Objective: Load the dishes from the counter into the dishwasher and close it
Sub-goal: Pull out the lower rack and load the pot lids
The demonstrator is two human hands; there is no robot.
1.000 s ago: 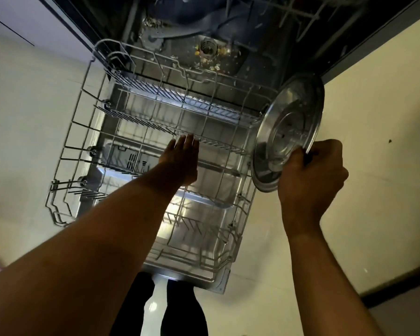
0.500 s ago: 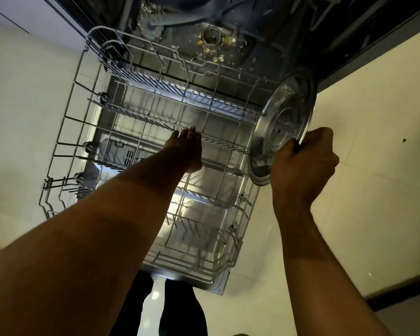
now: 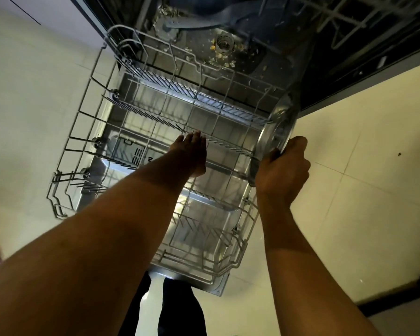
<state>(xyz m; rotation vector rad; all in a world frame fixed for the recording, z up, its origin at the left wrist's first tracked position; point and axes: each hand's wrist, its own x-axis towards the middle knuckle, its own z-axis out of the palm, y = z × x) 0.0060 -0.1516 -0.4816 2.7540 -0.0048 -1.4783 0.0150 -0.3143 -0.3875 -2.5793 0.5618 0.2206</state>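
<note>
The dishwasher stands open, its grey wire lower rack [image 3: 87,132] pulled out over the lowered steel door [image 3: 204,277]. My right hand [image 3: 283,173] grips the near edge of a round steel plate [image 3: 278,127], held almost on edge over the rack's right side. My left hand [image 3: 192,154] reaches into the middle of the rack with straight fingers, its fingertips at a row of tines. No dish sits in the rack.
Food scraps lie around the drain filter [image 3: 224,44] on the tub floor. The upper rack [image 3: 344,18] shows at the top right. Pale floor tiles [image 3: 349,190] flank the door on both sides. My dark trouser legs [image 3: 180,309] stand just behind the door's edge.
The plate has turned from facing me to nearly edge-on and has come lower, closer to the rack's right side. My left hand stays at the middle tines.
</note>
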